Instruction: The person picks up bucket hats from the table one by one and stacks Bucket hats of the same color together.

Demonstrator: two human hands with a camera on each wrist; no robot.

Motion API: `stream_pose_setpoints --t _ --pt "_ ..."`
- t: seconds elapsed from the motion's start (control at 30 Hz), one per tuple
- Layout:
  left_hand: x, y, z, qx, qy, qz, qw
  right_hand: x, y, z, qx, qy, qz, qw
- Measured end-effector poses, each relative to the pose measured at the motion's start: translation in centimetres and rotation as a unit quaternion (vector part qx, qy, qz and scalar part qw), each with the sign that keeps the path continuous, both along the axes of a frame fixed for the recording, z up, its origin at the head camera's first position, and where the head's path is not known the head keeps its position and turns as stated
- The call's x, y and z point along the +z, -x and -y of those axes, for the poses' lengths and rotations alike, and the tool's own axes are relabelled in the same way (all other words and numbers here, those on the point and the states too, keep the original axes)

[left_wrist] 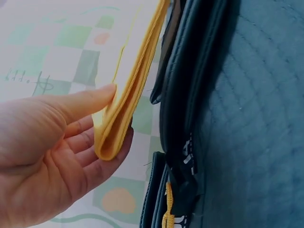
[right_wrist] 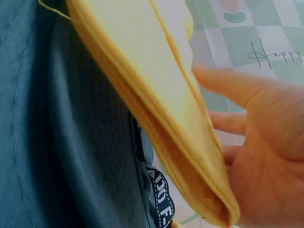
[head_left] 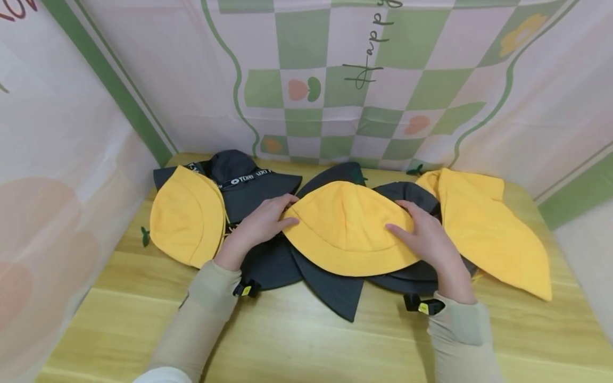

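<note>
A yellow bucket hat (head_left: 345, 229), folded flat with its brim toward me, is in the middle of the head view over dark hats. My left hand (head_left: 261, 226) pinches its left end. In the left wrist view the thumb (left_wrist: 102, 96) lies on the upper face and the other fingers reach underneath. My right hand (head_left: 428, 236) holds the right end, thumb over the front and fingers behind the cloth, as the right wrist view shows. A dark hat brim (head_left: 330, 287) sticks out below the yellow hat.
Another yellow hat (head_left: 184, 218) with a green sprout lies at the left, beside a dark bucket hat (head_left: 234, 167) with a lettered band. More yellow hats (head_left: 493, 234) are at the right. A patterned cloth (head_left: 306, 42) hangs behind the wooden table (head_left: 306, 346).
</note>
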State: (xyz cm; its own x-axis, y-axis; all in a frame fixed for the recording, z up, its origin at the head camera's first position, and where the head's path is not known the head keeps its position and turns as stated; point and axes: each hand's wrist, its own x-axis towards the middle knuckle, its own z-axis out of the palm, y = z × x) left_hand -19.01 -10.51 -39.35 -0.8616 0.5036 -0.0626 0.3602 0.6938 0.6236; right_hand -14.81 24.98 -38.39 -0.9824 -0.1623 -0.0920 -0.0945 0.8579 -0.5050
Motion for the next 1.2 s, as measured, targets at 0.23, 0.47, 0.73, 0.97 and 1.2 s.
stream_pose_setpoints --t 0.23,0.47,0.73,0.97,1.2 --pt "-0.5 0.0 -0.5 0.007 0.018 -0.015 0.9997 -0.3 -0.1 0.5 0.039 -0.012 0.022 0.9989" --pt "-1.0 0.1 -0.9 0.012 0.046 -0.012 0.9988 -0.6 -0.2 0.7 0.05 -0.035 0.042 0.9973" --pt "-0.9 -0.3 -1.0 0.003 0.078 -0.006 0.9969 -0.7 -0.2 0.6 0.046 -0.043 0.058 0.9963" --pt "0.0 -0.2 -0.7 -0.016 0.082 -0.013 0.9965 -0.7 -0.2 0.4 0.052 -0.048 0.054 0.996" --pt "0.4 0.1 1.0 -0.023 0.082 -0.031 0.9959 -0.9 -0.1 0.5 0.057 -0.048 0.053 0.9959"
